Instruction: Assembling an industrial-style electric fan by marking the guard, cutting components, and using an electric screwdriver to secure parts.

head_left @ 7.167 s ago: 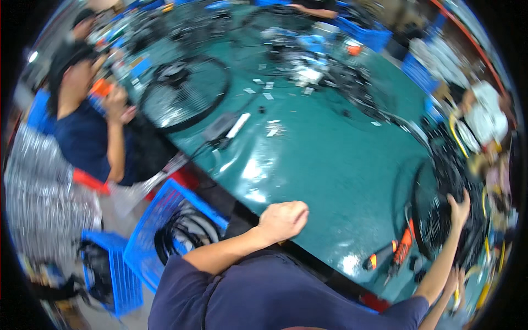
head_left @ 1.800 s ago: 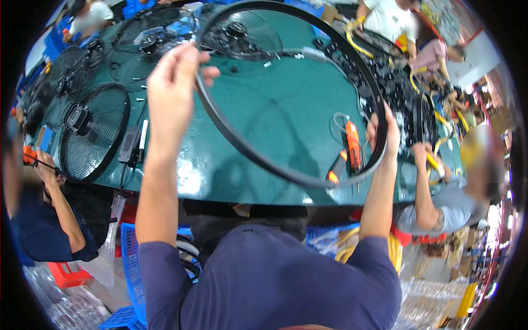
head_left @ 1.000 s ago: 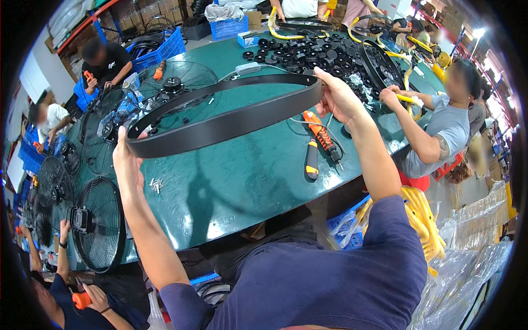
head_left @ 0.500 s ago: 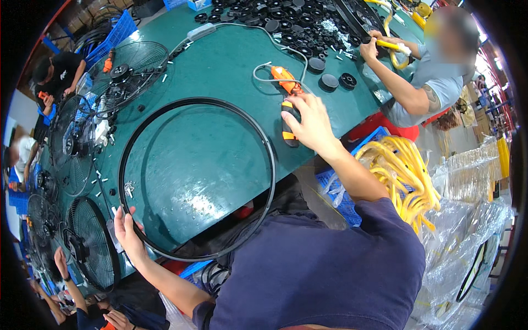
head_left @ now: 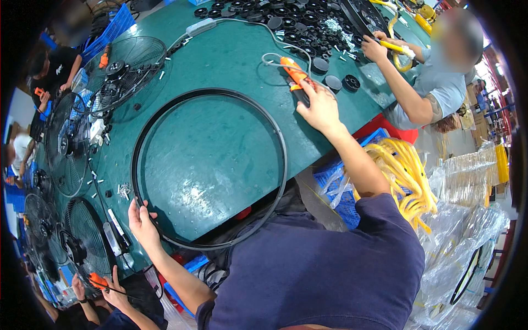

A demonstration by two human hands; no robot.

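Note:
My left hand [head_left: 144,223] grips the lower left of a large black ring [head_left: 281,148], with the thumb inside and the fingers around its outer edge. The ring is tilted, its near side overhanging the table edge close to my shirt. To the right of the ring, my right hand [head_left: 320,107] is closed around an orange and black electric screwdriver [head_left: 293,70]. A grey cord loops from the screwdriver's far end to a small grey box [head_left: 201,26] at the back. Part of the screwdriver's handle is hidden under my palm.
Loose screws [head_left: 124,190] lie left of the ring on the green table [head_left: 203,159]. Fan grilles [head_left: 135,63] stand along the left. Round black parts [head_left: 308,25] crowd the back. A co-worker [head_left: 429,82] handles yellow tubing at right, beside a blue crate [head_left: 338,190].
The ring has shifted to the right with my left hand. My right hand and the screwdriver have moved slightly right, and the screwdriver has turned slantwise. At lower left, a co-worker's hand now shows an orange tool.

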